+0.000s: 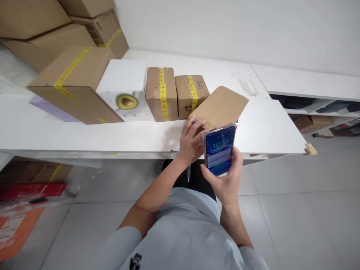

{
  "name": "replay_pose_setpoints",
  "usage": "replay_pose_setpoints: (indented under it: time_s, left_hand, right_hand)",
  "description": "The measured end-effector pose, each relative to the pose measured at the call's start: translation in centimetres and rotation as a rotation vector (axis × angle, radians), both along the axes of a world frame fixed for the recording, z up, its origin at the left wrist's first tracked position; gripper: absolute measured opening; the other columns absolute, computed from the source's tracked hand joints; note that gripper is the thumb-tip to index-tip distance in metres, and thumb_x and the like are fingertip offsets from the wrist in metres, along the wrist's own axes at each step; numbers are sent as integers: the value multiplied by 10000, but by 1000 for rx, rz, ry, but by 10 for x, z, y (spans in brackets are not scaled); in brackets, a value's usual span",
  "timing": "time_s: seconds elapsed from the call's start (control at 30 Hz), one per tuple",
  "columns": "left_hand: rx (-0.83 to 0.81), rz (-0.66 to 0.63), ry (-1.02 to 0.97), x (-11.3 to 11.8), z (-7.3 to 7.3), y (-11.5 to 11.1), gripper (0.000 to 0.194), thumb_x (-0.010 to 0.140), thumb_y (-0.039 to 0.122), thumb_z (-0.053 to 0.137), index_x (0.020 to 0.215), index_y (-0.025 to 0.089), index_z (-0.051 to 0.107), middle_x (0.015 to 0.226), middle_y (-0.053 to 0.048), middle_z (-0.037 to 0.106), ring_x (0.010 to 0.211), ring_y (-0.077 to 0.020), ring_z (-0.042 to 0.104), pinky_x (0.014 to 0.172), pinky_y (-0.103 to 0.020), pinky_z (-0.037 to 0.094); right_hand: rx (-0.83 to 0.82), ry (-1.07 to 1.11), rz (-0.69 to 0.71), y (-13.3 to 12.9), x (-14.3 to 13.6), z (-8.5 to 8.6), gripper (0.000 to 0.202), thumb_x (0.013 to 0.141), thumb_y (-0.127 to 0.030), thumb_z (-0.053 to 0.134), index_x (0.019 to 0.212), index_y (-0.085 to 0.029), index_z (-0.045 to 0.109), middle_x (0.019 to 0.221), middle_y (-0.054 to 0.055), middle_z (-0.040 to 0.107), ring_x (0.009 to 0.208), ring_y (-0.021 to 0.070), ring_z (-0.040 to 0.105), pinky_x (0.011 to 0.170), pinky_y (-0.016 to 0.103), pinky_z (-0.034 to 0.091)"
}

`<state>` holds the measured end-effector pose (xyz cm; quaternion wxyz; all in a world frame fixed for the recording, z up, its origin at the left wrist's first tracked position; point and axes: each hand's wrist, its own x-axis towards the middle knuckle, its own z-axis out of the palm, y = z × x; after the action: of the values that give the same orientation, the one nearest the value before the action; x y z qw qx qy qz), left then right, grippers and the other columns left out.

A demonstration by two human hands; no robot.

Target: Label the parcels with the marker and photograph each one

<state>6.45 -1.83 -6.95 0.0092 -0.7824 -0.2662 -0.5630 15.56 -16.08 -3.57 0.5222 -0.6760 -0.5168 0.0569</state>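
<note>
My right hand [227, 182] is closed around a smartphone [221, 150] in a clear case, held upright above the front edge of the white counter. Its lit screen reads 10:33 with notifications below. My left hand [193, 140] is closed at the lower left corner of a plain brown cardboard piece [222, 105], with bent fingers over its edge. That piece tilts up over the counter; the phone and my hands hide its lower part, so I cannot tell whether it belongs to a box. Just behind it stands a small taped carton [191, 92].
Left along the white counter [135, 137] stand another taped carton [161, 93], a white box with an avocado picture [126, 90] and a larger taped carton [70, 86]. More cartons are stacked behind. Open shelves [315, 116] lie right; an orange package [17, 232] is at lower left.
</note>
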Motion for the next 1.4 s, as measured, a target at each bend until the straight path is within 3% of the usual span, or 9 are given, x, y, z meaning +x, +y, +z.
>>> replay_pose_setpoints:
  time_s: [0.17,0.4,0.63,1.03,1.4]
  left_hand:
    - [24,-9,-12,0,-1,1,179,980,337,510,1075,250,634,1258,-60,615,1382,-258,451,1131,-462,454]
    - [18,12,10,1,-8,5,241,982,378,496,1167,272,609,1265,-51,635,1359,-254,500,1147,-477,450]
    - [-13,1,-18,1,-10,5,297,969,397,530,1249,312,579,1273,-40,645,1418,-249,446,1140,-465,463]
    - [32,58,9,1,-8,5,329,969,418,520,1268,289,568,1229,-47,668,1380,-246,494,1103,-417,499]
    - [-45,58,17,0,-10,3,352,963,479,525,1249,280,572,1234,-62,667,1364,-269,514,1067,-459,532]
  right_hand:
    - [-4,-47,-21,1,1,0,912,686,-448,817,1448,-240,361,1312,129,498,1201,303,543,981,506,501]
    - [-3,-125,-49,6,0,4,917,688,-450,811,1454,-248,350,1302,131,510,1195,306,538,965,510,505]
    - [-1,-193,-76,10,-3,5,907,693,-448,800,1449,-247,341,1276,127,526,1176,299,538,958,509,505]
    - [-4,-212,-87,14,-4,6,883,703,-446,792,1439,-252,344,1261,123,527,1182,300,527,973,516,489]
    - [22,-253,-66,17,-2,9,848,703,-429,797,1418,-259,373,1227,113,557,1102,287,552,917,501,513]
